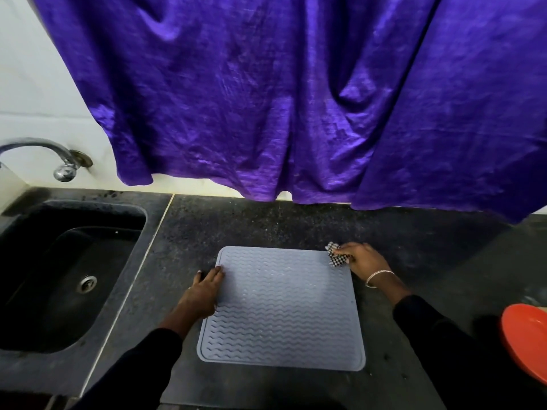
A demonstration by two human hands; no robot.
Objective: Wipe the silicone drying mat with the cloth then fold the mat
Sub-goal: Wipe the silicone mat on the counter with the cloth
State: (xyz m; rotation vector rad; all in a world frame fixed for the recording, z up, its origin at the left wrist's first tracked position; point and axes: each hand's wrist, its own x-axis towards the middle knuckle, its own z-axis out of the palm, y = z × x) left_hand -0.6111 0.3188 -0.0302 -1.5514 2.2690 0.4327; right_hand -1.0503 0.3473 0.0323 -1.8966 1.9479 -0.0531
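Observation:
A grey silicone drying mat with a wavy ridged pattern lies flat on the dark stone counter. My left hand rests flat on the mat's left edge, fingers straight. At the mat's far right corner my right hand grips a small black-and-white checked cloth, bunched up and touching the mat's corner. A bracelet sits on my right wrist.
A black sink with a drain lies at the left, under a metal tap. A purple curtain hangs over the counter's back edge. An orange plate sits at the right edge. Bare counter lies behind the mat.

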